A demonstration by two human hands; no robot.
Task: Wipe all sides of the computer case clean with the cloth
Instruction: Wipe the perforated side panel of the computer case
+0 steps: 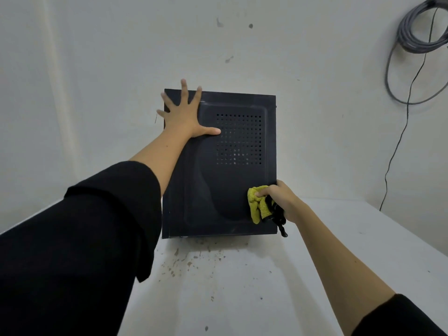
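Black computer case (228, 190) upright, left hand (184, 117) flat at top edge, right hand (278, 197) clutching cloth (258, 204) at right edge

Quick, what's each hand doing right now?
Left hand: open, fingers spread flat on the computer case.
Right hand: gripping the yellow cloth against the case.

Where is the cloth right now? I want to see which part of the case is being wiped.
The cloth is gripped in the right hand, pressed against the computer case at its lower right corner.
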